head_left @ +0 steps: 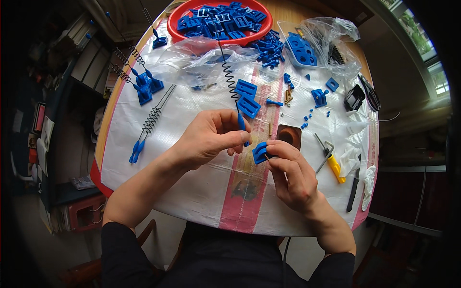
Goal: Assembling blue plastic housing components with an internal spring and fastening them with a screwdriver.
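Observation:
My left hand (204,137) is closed on the blue plastic end piece (241,122) of a black coiled wire (229,79), which rises from the fingers toward the far side. Close by on the right, my right hand (295,182) pinches a small blue plastic bracket (260,152) with a curved top. A thin pin-like tip (267,157) shows beside those fingertips; what it belongs to is hidden. The end piece and the bracket are apart. Two blue slotted plates (248,106) lie overlapping beyond my hands. A brown square dish (289,136) sits just past my right hand.
At the far side stands a red basin (267,24) of blue plates, beside a heap of blue parts (269,49) and a clear tray (302,50). Coiled-wire pieces (151,120) lie at left. A yellow-handled screwdriver (335,168), a black-handled knife (354,192) and brass screws (288,96) are at right.

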`<action>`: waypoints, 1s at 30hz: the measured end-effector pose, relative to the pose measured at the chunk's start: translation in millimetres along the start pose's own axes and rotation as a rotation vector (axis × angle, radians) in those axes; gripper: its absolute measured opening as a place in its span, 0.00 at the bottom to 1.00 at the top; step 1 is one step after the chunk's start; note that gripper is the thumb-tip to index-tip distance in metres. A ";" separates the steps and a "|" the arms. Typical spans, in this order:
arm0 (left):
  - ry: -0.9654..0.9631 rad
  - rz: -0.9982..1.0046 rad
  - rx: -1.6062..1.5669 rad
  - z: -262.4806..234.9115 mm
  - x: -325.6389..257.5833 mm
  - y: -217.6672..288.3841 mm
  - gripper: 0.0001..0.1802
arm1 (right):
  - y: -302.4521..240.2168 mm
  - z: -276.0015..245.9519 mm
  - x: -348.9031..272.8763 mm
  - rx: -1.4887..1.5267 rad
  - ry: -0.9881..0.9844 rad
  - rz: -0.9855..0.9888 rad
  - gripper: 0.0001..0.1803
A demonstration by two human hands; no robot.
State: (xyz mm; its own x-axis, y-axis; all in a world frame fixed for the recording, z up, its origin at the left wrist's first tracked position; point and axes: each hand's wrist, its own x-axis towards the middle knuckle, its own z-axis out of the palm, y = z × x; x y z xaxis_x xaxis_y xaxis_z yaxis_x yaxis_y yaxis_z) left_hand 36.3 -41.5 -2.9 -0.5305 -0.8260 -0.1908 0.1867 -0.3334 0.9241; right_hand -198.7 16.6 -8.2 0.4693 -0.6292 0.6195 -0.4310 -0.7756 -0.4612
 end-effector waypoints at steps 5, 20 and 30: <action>0.038 0.022 -0.008 -2.0 -2.1 2.4 0.11 | -2.7 -0.4 3.6 0.012 -0.018 0.020 0.14; 0.005 -0.045 -0.019 -6.1 -0.3 -2.5 0.09 | -2.1 0.7 2.5 0.026 -0.020 0.032 0.15; 0.006 -0.041 -0.073 -6.6 1.3 -6.1 0.16 | -2.5 -0.3 2.7 0.017 -0.013 0.027 0.15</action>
State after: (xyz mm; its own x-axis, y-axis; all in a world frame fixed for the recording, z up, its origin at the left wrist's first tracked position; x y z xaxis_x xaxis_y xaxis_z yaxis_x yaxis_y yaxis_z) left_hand 39.9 -43.5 -11.0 -0.5343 -0.8133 -0.2302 0.2246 -0.3992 0.8890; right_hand -196.6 16.9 -5.1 0.4678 -0.6506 0.5982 -0.4305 -0.7588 -0.4887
